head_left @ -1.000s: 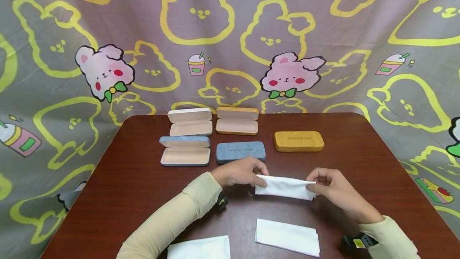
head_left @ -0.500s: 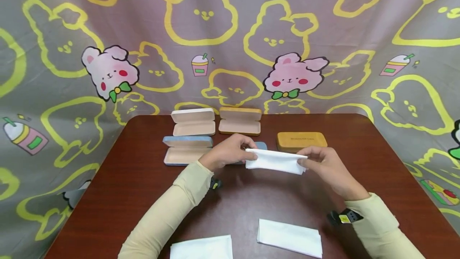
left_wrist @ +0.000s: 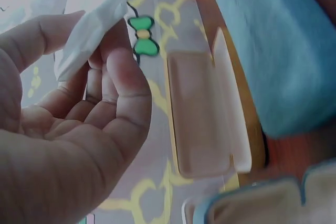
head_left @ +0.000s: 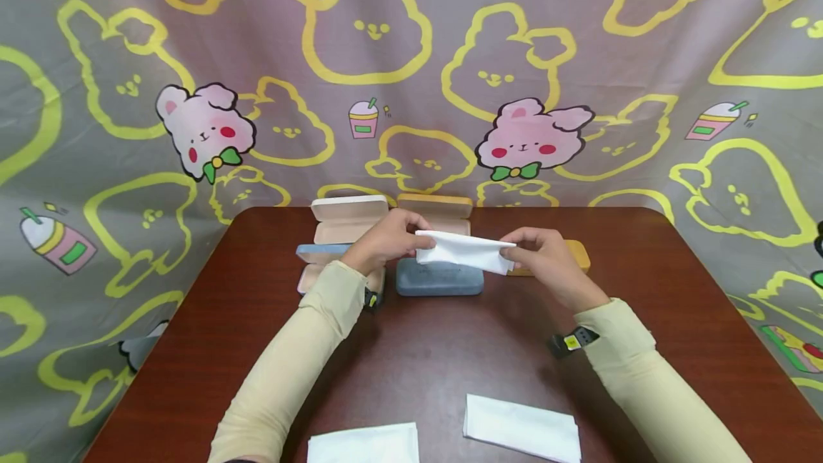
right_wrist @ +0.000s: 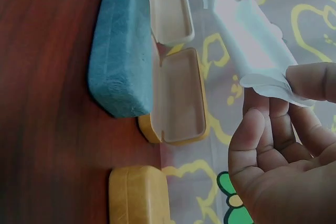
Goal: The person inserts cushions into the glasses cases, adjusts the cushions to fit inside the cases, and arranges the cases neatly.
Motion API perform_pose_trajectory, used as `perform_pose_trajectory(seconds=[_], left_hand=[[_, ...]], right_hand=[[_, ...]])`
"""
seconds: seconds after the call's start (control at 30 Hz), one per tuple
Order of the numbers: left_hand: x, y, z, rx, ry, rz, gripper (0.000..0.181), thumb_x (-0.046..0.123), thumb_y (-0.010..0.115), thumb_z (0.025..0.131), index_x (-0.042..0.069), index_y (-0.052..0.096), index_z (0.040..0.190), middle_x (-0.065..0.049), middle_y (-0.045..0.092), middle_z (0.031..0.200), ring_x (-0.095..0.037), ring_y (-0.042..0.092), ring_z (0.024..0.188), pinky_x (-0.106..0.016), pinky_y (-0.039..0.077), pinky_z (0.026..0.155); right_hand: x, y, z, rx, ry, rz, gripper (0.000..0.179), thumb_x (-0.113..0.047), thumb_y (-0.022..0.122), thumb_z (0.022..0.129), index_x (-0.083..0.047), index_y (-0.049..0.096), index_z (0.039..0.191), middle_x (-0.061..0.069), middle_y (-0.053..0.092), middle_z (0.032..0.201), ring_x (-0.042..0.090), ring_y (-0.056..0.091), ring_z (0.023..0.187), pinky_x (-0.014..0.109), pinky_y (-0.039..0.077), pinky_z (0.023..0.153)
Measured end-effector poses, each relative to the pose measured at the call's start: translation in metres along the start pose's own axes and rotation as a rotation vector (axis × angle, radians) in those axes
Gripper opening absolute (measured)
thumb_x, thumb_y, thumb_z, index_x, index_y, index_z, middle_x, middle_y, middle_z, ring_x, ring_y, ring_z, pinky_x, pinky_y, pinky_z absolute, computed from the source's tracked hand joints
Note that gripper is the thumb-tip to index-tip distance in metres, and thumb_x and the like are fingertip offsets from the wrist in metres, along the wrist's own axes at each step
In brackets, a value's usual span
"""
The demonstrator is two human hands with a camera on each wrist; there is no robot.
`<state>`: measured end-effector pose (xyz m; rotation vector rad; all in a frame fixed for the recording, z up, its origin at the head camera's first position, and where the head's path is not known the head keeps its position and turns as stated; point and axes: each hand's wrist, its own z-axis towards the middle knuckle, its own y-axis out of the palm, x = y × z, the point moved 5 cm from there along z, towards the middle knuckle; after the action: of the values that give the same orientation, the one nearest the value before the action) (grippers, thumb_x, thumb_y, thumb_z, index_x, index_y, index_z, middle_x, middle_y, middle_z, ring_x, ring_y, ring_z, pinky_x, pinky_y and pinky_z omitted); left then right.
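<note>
A folded white cloth [head_left: 464,250] is stretched between my hands, raised in front of the glasses cases. My left hand [head_left: 391,236] pinches its left end between thumb and fingers. At the other end, my right hand [head_left: 546,263] pinches the cloth the same way; the right wrist view shows the layered folds [right_wrist: 270,85] at that thumb. Below the cloth lies a closed blue glasses case [head_left: 440,279]. Behind the cloth stands an open yellow case [head_left: 437,204], partly covered by it. The closed yellow case [head_left: 579,256] is mostly hidden by my right hand.
An open white case [head_left: 350,218] stands at the back left. In front of it, an open blue case [head_left: 315,256] is partly covered by my left arm. Two more folded white cloths, one left [head_left: 363,443] and one right [head_left: 522,427], lie near the front of the brown table [head_left: 411,356].
Both hands have carried the cloth up and away from the table's front, toward the cases, and slightly left. The cases and the other two cloths have stayed in place.
</note>
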<state>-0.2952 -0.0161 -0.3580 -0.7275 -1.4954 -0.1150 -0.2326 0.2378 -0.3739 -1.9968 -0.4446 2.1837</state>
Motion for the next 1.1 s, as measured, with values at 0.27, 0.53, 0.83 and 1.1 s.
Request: perform_pose_trajectory(seconds=[0.27, 0.53, 0.83, 1.1], left_hand=[[-0.001, -0.022, 0.013, 0.060, -0.017, 0.095, 0.011, 0.003, 0.073, 0.090, -0.003, 0.072, 0.099, -0.007, 0.062, 0.085, -0.015, 0.053, 0.063, -0.026, 0.047, 0.058], [-0.007, -0.039, 0.028, 0.149, -0.064, 0.150, 0.011, 0.005, 0.071, 0.091, -0.001, 0.074, 0.100, -0.011, 0.065, 0.098, -0.015, 0.051, 0.056, -0.030, 0.047, 0.058], [-0.021, -0.044, 0.047, 0.243, -0.069, 0.385, 0.008, 0.004, 0.069, 0.090, -0.001, 0.075, 0.091, -0.012, 0.070, 0.090, -0.031, 0.065, 0.073, -0.035, 0.052, 0.075], [-0.022, -0.038, 0.068, 0.304, -0.094, 0.725, 0.011, 0.001, 0.065, 0.084, 0.004, 0.075, 0.088, -0.009, 0.073, 0.097, -0.025, 0.066, 0.092, -0.036, 0.053, 0.084]], right_hand=[[0.002, 0.013, 0.036, 0.007, 0.053, -0.018, 0.022, -0.014, 0.071, 0.094, 0.003, 0.071, 0.109, 0.017, 0.067, 0.113, 0.028, 0.061, 0.093, 0.030, 0.055, 0.071], [0.005, 0.025, 0.067, 0.031, 0.083, -0.002, 0.025, -0.010, 0.067, 0.095, 0.009, 0.068, 0.113, 0.021, 0.063, 0.118, 0.023, 0.063, 0.089, 0.025, 0.055, 0.070], [0.020, 0.033, 0.091, 0.045, 0.143, -0.057, 0.022, -0.010, 0.065, 0.097, 0.005, 0.068, 0.114, 0.018, 0.063, 0.115, 0.025, 0.061, 0.087, 0.027, 0.054, 0.069], [0.037, 0.041, 0.106, 0.081, 0.155, -0.071, 0.020, -0.007, 0.066, 0.097, 0.006, 0.070, 0.112, 0.016, 0.064, 0.108, 0.032, 0.061, 0.082, 0.037, 0.055, 0.072]])
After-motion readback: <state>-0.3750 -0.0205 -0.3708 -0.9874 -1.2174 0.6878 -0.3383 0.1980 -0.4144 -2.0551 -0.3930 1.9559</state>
